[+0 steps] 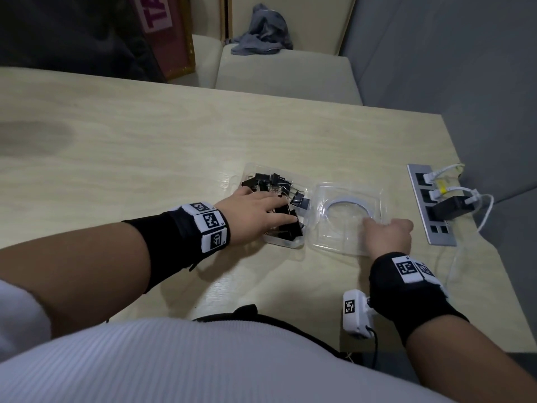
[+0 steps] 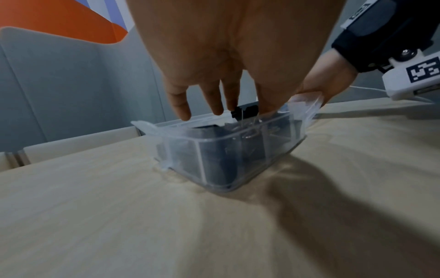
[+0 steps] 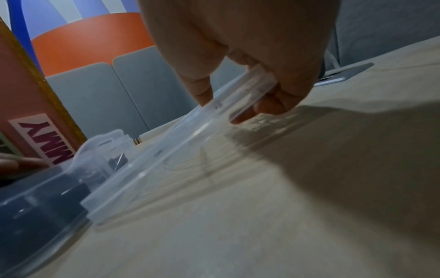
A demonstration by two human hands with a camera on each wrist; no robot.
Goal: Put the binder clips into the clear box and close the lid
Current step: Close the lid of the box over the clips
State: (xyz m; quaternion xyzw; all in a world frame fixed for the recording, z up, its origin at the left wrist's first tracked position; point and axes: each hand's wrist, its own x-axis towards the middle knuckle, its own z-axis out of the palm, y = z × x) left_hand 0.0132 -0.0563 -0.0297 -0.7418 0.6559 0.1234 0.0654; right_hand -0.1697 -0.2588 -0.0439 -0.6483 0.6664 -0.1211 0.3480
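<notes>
Two hands: left [image 1: 255, 212] spread over binder clips [image 1: 279, 196], right [image 1: 388, 234] pinching lid [image 1: 348, 219].

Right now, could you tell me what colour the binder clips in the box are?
Black, with silver wire handles; the clips show best in the head view.

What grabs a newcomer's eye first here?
Mid-table, the black binder clips heaped in the clear box, with the left hand spread flat over them. Right beside it, the clear lid lies swung open on the table, its far edge lifted in the right hand, whose fingers curl round the rim. At the table's right edge sits a metal socket strip with white cables plugged in.
</notes>
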